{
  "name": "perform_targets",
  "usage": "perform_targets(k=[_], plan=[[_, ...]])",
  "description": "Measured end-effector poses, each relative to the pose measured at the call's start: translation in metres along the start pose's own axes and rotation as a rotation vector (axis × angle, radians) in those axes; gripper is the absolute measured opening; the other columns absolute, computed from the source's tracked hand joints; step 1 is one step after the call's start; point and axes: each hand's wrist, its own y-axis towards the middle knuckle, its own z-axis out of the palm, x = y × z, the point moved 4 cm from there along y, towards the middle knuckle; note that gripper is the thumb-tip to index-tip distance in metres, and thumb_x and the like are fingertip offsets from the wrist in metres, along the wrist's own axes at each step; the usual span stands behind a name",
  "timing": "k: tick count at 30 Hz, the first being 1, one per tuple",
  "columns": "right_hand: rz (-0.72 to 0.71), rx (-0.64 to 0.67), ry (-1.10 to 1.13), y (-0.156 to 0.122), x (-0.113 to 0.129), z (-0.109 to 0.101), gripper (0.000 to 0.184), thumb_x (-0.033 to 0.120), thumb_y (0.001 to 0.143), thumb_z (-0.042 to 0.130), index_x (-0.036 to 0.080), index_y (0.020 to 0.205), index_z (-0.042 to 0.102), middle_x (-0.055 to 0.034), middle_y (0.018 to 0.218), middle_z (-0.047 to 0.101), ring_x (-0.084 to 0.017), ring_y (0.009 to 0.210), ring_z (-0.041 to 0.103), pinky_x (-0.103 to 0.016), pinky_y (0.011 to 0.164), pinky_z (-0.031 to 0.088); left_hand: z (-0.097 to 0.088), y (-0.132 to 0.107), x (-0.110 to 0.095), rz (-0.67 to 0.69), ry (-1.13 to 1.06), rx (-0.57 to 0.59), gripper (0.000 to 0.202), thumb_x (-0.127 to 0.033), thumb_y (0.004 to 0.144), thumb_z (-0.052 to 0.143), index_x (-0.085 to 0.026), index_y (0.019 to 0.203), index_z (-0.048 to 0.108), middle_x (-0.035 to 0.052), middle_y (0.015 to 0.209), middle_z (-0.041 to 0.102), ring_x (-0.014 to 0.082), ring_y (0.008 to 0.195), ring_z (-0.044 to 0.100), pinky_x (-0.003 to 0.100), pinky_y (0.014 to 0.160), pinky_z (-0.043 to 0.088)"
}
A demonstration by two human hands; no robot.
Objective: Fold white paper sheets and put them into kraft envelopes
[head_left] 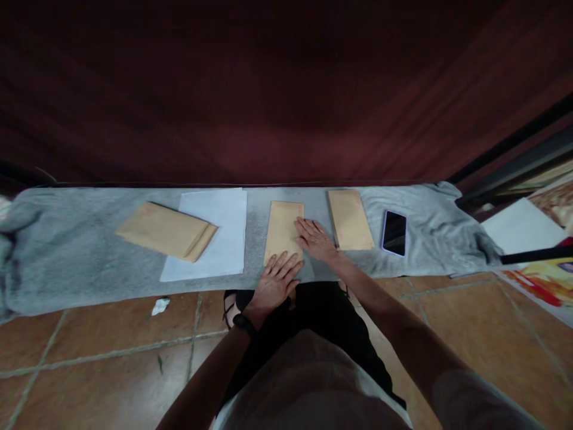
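Note:
A single brown paper envelope (283,230) lies in front of me on the grey cloth, its long side pointing away from me. My left hand (278,279) rests flat across its near end, fingers spread. From the right, my right hand (316,239) lies flat with its fingertips on the envelope's right edge. Both hands are open and grip nothing. To the right sits a stack of brown envelopes (350,220). Left of me, another pile of brown envelopes (165,230) lies askew, partly over white paper sheets (224,239).
A phone (394,233) with a dark screen lies right of the envelope stack. The grey cloth (80,251) covers a narrow surface backed by a dark red curtain (277,119). A crumpled white scrap (160,306) is on the tiled floor (125,370). Printed sheets lie at far right.

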Motion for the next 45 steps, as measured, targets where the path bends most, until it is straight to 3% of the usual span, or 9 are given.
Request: perform_targets(k=[11, 18, 25, 28, 32, 36, 40, 45], plan=[[0.004, -0.012, -0.124, 0.078, -0.037, 0.001, 0.063, 0.04, 0.103, 0.036, 0.009, 0.157, 0.031, -0.0124, 0.165, 0.025, -0.029, 0.153, 0.024, -0.051, 0.128, 0.006, 0.002, -0.001, 0.004, 0.053, 0.119, 0.06, 0.053, -0.041, 0.1, 0.052, -0.037, 0.152, 0.042, -0.001, 0.159, 0.043, 0.0307, 0.151, 0.03, 0.057, 0.125, 0.019], [-0.087, -0.007, -0.107, 0.1, -0.037, -0.001, 0.062, 0.039, 0.101, 0.041, 0.011, 0.156, 0.035, -0.0113, 0.164, 0.03, -0.028, 0.153, 0.026, -0.051, 0.128, 0.004, 0.001, -0.001, 0.004, 0.064, 0.15, 0.057, 0.055, -0.042, 0.099, 0.052, -0.038, 0.153, 0.04, -0.0009, 0.16, 0.04, 0.031, 0.151, 0.031, 0.057, 0.125, 0.02], [-0.12, 0.016, -0.041, 0.103, -0.025, 0.004, 0.064, 0.041, 0.099, 0.046, 0.013, 0.156, 0.037, -0.0106, 0.165, 0.027, -0.025, 0.153, 0.025, -0.046, 0.128, 0.01, 0.0, -0.001, 0.004, 0.08, 0.17, 0.047, 0.059, -0.047, 0.095, 0.057, -0.038, 0.152, 0.042, 0.0004, 0.16, 0.041, 0.0315, 0.151, 0.031, 0.056, 0.125, 0.019], [-0.085, 0.048, -0.03, 0.095, -0.014, 0.01, 0.063, 0.042, 0.1, 0.045, 0.01, 0.155, 0.038, -0.013, 0.164, 0.028, -0.025, 0.153, 0.026, -0.043, 0.128, 0.012, 0.0, -0.001, 0.004, 0.087, 0.182, 0.05, 0.061, -0.048, 0.095, 0.057, -0.037, 0.153, 0.04, 0.0004, 0.161, 0.04, 0.0318, 0.151, 0.03, 0.055, 0.125, 0.018], [-0.114, 0.094, 0.06, 0.069, 0.006, 0.015, 0.057, 0.041, 0.101, 0.045, 0.017, 0.153, 0.043, -0.0086, 0.163, 0.032, -0.023, 0.152, 0.028, -0.045, 0.128, 0.011, 0.002, -0.002, 0.005, 0.095, 0.186, 0.04, 0.061, -0.05, 0.095, 0.057, -0.036, 0.152, 0.041, 0.0001, 0.16, 0.042, 0.0313, 0.151, 0.03, 0.055, 0.125, 0.016], [-0.174, 0.108, 0.209, 0.03, 0.026, 0.016, 0.051, 0.04, 0.1, 0.05, 0.026, 0.15, 0.047, -0.0023, 0.162, 0.035, -0.019, 0.152, 0.028, -0.042, 0.129, 0.011, 0.002, -0.002, 0.005, 0.098, 0.152, 0.021, 0.058, -0.048, 0.095, 0.058, -0.034, 0.15, 0.046, 0.0026, 0.155, 0.049, 0.0295, 0.15, 0.032, 0.055, 0.125, 0.019], [-0.142, 0.089, 0.341, -0.015, 0.043, 0.012, 0.05, 0.04, 0.099, 0.055, 0.026, 0.147, 0.051, -0.0045, 0.16, 0.038, -0.021, 0.15, 0.034, -0.043, 0.128, 0.017, -0.004, -0.005, 0.004, 0.064, 0.012, 0.013, 0.046, -0.042, 0.095, 0.06, -0.028, 0.139, 0.059, 0.007, 0.145, 0.06, 0.0288, 0.145, 0.043, 0.055, 0.125, 0.023], [-0.159, 0.115, 0.393, -0.069, 0.057, 0.005, 0.057, 0.044, 0.101, 0.052, 0.027, 0.154, 0.041, -0.0038, 0.162, 0.032, -0.02, 0.151, 0.032, -0.043, 0.128, 0.018, -0.02, -0.006, 0.012, 0.007, -0.217, -0.006, 0.036, -0.029, 0.1, 0.046, -0.025, 0.13, 0.066, 0.0074, 0.135, 0.067, 0.0228, 0.133, 0.057, 0.046, 0.119, 0.039]])
